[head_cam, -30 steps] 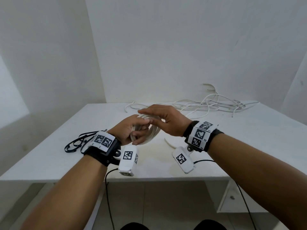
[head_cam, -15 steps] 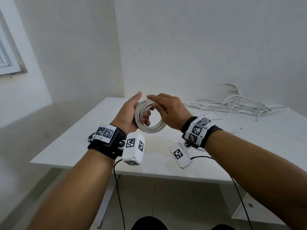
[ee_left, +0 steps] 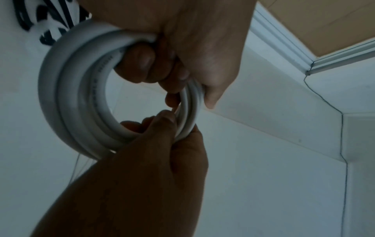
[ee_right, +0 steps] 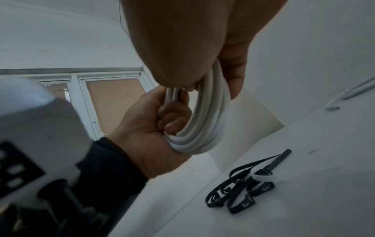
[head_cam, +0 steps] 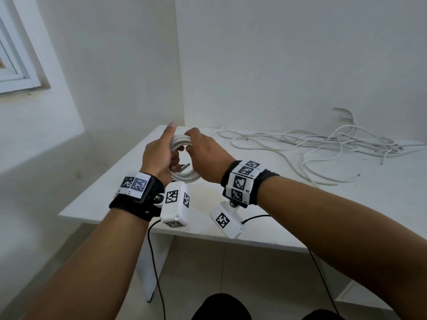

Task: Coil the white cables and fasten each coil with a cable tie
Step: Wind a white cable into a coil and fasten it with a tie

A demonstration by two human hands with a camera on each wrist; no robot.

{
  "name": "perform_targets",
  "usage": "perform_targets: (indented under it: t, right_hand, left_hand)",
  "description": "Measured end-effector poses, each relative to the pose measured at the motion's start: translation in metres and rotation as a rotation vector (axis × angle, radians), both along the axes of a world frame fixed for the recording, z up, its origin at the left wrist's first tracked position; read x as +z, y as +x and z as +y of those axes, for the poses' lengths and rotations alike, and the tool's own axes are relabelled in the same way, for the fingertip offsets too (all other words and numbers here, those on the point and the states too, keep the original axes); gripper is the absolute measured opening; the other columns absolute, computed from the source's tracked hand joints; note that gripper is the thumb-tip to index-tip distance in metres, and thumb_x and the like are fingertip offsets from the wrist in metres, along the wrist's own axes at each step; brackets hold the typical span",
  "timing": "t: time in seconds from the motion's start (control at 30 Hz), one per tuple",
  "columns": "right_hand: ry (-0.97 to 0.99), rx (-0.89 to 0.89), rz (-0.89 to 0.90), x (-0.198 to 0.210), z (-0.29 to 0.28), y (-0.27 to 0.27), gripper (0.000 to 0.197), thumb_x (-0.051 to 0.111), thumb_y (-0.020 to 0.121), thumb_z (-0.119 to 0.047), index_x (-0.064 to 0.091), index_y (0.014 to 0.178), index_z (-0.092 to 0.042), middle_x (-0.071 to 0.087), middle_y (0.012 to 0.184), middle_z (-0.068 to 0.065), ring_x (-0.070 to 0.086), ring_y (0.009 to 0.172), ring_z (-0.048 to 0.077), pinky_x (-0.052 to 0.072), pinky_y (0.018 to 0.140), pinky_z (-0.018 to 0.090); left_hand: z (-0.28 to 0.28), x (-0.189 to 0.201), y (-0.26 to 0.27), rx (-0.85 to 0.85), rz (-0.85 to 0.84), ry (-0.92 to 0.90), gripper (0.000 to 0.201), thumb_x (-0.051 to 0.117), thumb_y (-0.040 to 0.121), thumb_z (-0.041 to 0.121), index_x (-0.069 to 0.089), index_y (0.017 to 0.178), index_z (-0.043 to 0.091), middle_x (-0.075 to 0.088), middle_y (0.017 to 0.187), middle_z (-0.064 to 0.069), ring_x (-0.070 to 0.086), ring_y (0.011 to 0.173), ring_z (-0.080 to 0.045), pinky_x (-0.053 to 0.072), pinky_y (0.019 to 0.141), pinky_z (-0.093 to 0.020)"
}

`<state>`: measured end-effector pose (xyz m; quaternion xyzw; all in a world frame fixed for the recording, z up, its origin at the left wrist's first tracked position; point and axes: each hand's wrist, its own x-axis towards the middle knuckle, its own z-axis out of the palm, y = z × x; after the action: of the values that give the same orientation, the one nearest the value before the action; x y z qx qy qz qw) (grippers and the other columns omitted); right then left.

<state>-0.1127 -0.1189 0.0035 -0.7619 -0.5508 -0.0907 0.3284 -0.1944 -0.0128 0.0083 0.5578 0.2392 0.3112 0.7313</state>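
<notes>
Above the near left part of the counter [head_cam: 97,205], both hands held the coiled white cable [head_cam: 182,176] in the air. Left hand [head_cam: 159,155] had its fingers [ee_right: 170,118] curled through the ring and gripped the bundle; right hand [head_cam: 205,155] wrapped over the top, fingers [ee_left: 162,121] pinching the strands. Versus half a second earlier: coil turned more edge-on to the head camera, right hand came further over it, thumb of the left hand stayed up. Head view swung left, window frame [head_cam: 20,72] now larger. Loose white cables [head_cam: 323,144] lay tangled at the far right of the counter, well apart from the coil. Black cable ties [ee_right: 243,184] lay on the counter, seen only from the right wrist; hands blocked them in the head view. Cable end inside the ring was hard to make out. Left wrist picture was dim and blurred.
</notes>
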Motion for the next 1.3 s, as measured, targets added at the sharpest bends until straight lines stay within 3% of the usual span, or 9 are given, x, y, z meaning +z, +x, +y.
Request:
perform_targets:
  t: [0.17,0.3,0.4,0.53,0.73,0.83,1.03,1.2,1.3]
  right_hand:
    - [-0.202,0.095,0.188,0.005,0.017,0.004,0.032,0.048,0.101,-0.035,0.055,0.124,-0.013,0.067,0.107,0.005,0.061,0.092,0.019,0.046,0.077,0.031]
    - [-0.18,0.007,0.278,-0.004,0.029,0.024,0.02,0.054,0.093,-0.024,0.071,0.098,-0.013,0.073,0.085,-0.002,0.069,0.081,0.014,0.054,0.073,0.028]
    - [-0.37,-0.085,0.203,-0.017,0.044,0.029,0.012,0.062,0.088,-0.024,0.069,0.082,-0.017,0.07,0.077,-0.003,0.066,0.074,0.014,0.054,0.07,0.028]
    - [-0.472,-0.134,0.172,-0.031,0.068,0.028,0.023,0.077,0.08,-0.036,0.07,0.078,-0.014,0.074,0.083,0.004,0.068,0.079,0.019,0.056,0.069,0.029]
    - [-0.535,-0.179,0.152,-0.04,0.087,0.029,0.026,0.08,0.073,-0.029,0.066,0.073,-0.008,0.067,0.071,0.005,0.065,0.066,0.023,0.056,0.063,0.031]
    - [-0.515,-0.194,0.174,-0.042,0.086,0.037,0.023,0.076,0.074,-0.024,0.068,0.08,-0.004,0.069,0.076,0.008,0.069,0.074,0.026,0.057,0.065,0.032]
    - [-0.411,-0.241,0.199,-0.028,0.045,0.071,0.013,0.07,0.084,-0.024,0.073,0.09,-0.012,0.069,0.095,0.002,0.063,0.09,0.019,0.046,0.07,0.026]
    - [-0.272,-0.302,0.402,-0.023,-0.013,0.105,0.011,0.061,0.088,-0.016,0.069,0.085,-0.009,0.073,0.074,0.002,0.064,0.061,0.016,0.052,0.052,0.026]
    - [-0.133,-0.374,0.538,-0.023,-0.051,0.126,0.019,0.061,0.089,-0.019,0.071,0.083,-0.004,0.075,0.074,0.007,0.071,0.063,0.02,0.058,0.055,0.028]
  left_hand:
    - [0.035,-0.013,-0.013,0.094,0.072,-0.058,0.034,0.063,0.083,0.033,0.049,0.06,0.012,0.032,0.046,-0.001,0.024,0.039,-0.015,0.021,0.042,-0.021]
    - [0.069,-0.015,-0.03,0.201,0.081,-0.114,0.024,0.061,0.077,0.026,0.051,0.062,0.009,0.038,0.047,0.0,0.021,0.042,-0.014,0.017,0.043,-0.022]
    - [0.086,-0.022,-0.038,0.239,0.102,-0.123,0.023,0.061,0.075,0.025,0.051,0.061,0.009,0.04,0.051,-0.001,0.02,0.043,-0.015,0.017,0.043,-0.023]
    - [0.093,-0.028,-0.042,0.25,0.131,-0.132,0.022,0.061,0.076,0.025,0.052,0.063,0.01,0.042,0.051,0.0,0.021,0.042,-0.014,0.019,0.041,-0.022]
    - [0.099,-0.031,-0.041,0.258,0.123,-0.133,0.02,0.059,0.077,0.023,0.051,0.064,0.01,0.04,0.052,0.0,0.019,0.045,-0.015,0.017,0.043,-0.024]
    - [0.101,-0.028,-0.036,0.246,0.132,-0.134,0.022,0.058,0.077,0.023,0.05,0.063,0.009,0.031,0.046,0.002,0.018,0.043,-0.015,0.018,0.042,-0.023]
    - [0.086,-0.024,-0.016,0.2,0.123,-0.115,0.026,0.058,0.08,0.025,0.051,0.061,0.008,0.027,0.049,0.001,0.018,0.043,-0.015,0.018,0.045,-0.024]
    - [0.052,-0.017,0.022,0.092,0.108,-0.099,0.029,0.059,0.082,0.027,0.05,0.061,0.008,0.027,0.053,-0.001,0.018,0.045,-0.016,0.019,0.045,-0.024]
    - [0.017,-0.014,0.055,-0.001,0.113,-0.084,0.03,0.059,0.084,0.027,0.051,0.062,0.008,0.029,0.05,0.0,0.019,0.043,-0.015,0.02,0.044,-0.023]
